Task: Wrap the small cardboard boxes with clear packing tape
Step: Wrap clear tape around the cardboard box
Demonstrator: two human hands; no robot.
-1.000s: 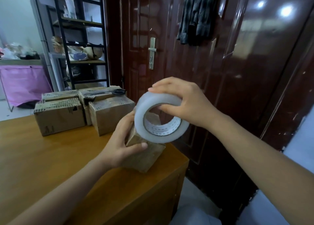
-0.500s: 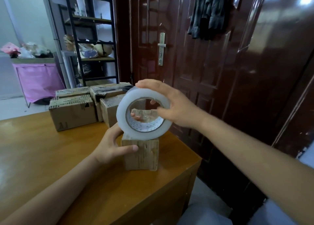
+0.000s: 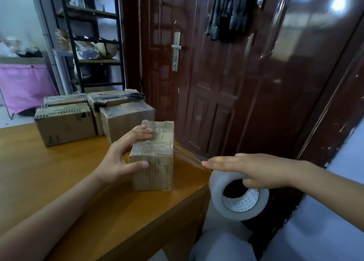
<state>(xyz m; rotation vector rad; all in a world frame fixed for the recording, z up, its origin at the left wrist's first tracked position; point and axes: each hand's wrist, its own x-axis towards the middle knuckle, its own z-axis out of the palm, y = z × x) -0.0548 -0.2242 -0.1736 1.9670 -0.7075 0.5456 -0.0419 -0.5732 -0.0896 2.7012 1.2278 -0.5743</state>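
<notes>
Your left hand (image 3: 120,160) grips the box (image 3: 152,158) near the table (image 3: 49,182) edge, thumb on the front, fingers curled over the top. Your right hand (image 3: 254,169) holds the roll (image 3: 239,197) off the edge, thumb hidden inside the core, fingers straight on top. The tape (image 3: 189,155) stretched to the box is barely visible.

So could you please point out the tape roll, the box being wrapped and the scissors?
tape roll (image 3: 216,189): head view, its outer left face.
box being wrapped (image 3: 155,170): head view, its front face.
scissors (image 3: 136,96): head view, the dark handles.
</notes>
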